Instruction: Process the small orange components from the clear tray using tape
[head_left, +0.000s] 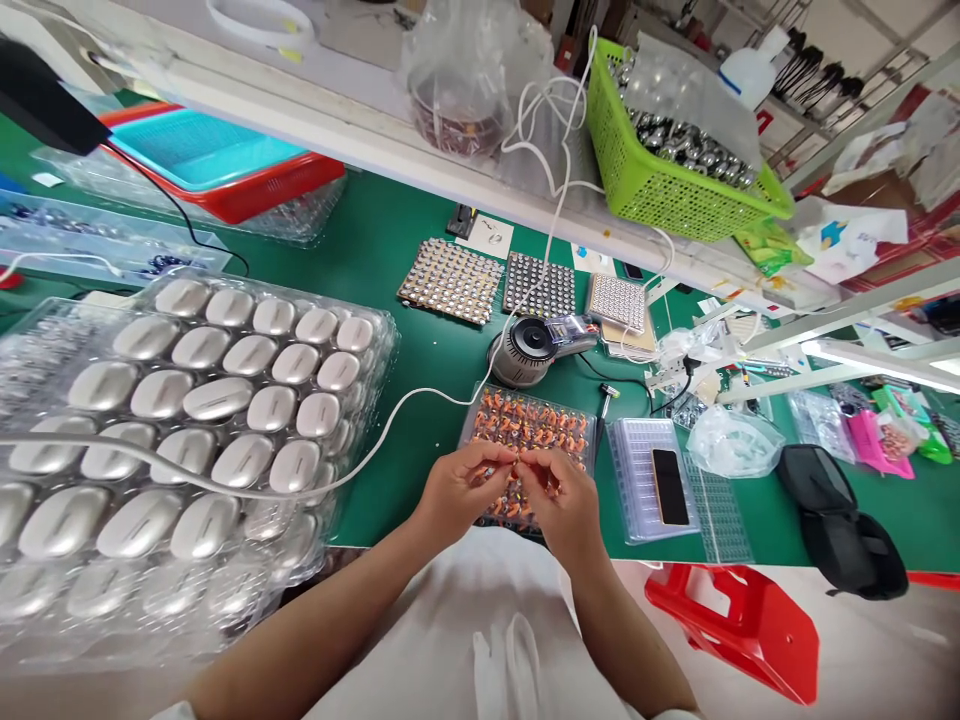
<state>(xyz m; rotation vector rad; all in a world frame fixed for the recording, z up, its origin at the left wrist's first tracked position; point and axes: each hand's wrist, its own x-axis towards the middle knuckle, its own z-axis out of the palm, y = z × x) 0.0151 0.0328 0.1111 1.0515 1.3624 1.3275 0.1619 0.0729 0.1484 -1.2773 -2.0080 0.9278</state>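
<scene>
My left hand (466, 490) and my right hand (561, 500) meet at the fingertips over a clear tray of small orange parts (525, 415). Both are closed in a pinch, thumb against forefinger. Whatever sits between the fingertips is too small to make out. Just beyond the tray stands a round grey and black device (517, 350). To the right of the tray are a stack of clear plastic trays (637, 510) and a phone (670, 487) lying on it.
Large trays of silver oval shells (217, 400) fill the left. A white cable (420, 392) crosses the green table (405, 470). Boards of small parts (452, 282) lie behind. Above is a shelf with a green basket (675, 205). A black case (832, 510) lies right, near a red stool (750, 620).
</scene>
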